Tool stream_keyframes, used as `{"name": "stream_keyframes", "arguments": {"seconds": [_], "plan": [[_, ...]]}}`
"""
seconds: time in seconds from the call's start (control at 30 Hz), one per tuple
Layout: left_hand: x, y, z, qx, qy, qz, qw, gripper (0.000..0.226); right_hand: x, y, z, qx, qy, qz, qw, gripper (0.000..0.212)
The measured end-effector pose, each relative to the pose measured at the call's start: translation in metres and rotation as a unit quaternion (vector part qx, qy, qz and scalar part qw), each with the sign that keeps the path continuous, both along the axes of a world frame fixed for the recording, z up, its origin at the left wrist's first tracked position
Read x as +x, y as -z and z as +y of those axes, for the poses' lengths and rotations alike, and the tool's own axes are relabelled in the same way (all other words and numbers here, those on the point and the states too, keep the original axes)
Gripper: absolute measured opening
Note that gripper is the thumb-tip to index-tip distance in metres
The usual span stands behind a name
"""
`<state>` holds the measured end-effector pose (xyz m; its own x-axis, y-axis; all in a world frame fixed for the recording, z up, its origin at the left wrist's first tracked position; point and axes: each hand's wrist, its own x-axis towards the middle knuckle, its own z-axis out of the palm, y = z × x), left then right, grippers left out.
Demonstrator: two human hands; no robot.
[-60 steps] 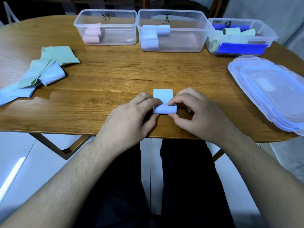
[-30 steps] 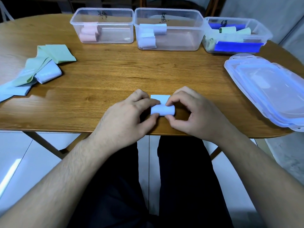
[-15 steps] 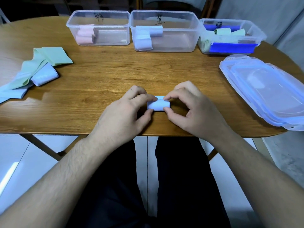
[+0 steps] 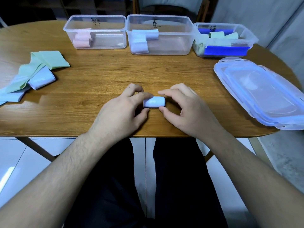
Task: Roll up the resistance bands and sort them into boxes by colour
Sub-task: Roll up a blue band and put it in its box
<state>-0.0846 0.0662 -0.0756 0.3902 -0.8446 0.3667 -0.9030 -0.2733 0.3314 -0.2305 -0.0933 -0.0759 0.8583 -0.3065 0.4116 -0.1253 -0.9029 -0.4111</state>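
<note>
Change: the band's flat tail is gone; my roll is finished.
Grip: left hand pinches it; right hand loosened, fingers off.
Next: middle box.

Lt-blue band fully rolled, lying sideways nr table's front edge. Unrolled green & blue bands heaped at left. Pink box, blue box, green box in row at back.

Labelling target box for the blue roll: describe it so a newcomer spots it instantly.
Three clear boxes line the far edge of the wooden table. Take the middle box, holding light blue rolls. Its left neighbour holds pink rolls, its right neighbour green ones.
</note>
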Motion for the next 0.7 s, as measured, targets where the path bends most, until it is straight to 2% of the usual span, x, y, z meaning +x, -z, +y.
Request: {"name": "stream_keyframes", "arguments": {"seconds": [0.17, 0.33, 0.47, 0.57, 0.7], "plan": [[0.006, -0.003, -0.007, 0.017, 0.007, 0.006, 1.0, 0.04, 0.002, 0.003, -0.002, -0.017, -0.019, 0.0, 1.0, 0.033], [0.012, -0.005, -0.016, 0.022, 0.029, 0.006, 0.999, 0.039, 0.004, 0.003, -0.004, 0.032, -0.01, 0.013, 0.999, 0.033], [0.013, -0.003, -0.016, 0.009, 0.047, 0.043, 0.998, 0.039, 0.003, -0.001, -0.005, 0.065, -0.001, 0.009, 0.998, 0.033], [0.009, -0.003, -0.015, -0.027, 0.048, 0.128, 0.99, 0.042, 0.001, -0.004, -0.003, 0.091, 0.002, 0.0, 0.996, 0.034], [0.003, -0.005, -0.012, -0.081, 0.036, 0.274, 0.958, 0.039, 0.0, -0.005, -0.001, 0.168, 0.002, -0.004, 0.986, 0.036]]}}
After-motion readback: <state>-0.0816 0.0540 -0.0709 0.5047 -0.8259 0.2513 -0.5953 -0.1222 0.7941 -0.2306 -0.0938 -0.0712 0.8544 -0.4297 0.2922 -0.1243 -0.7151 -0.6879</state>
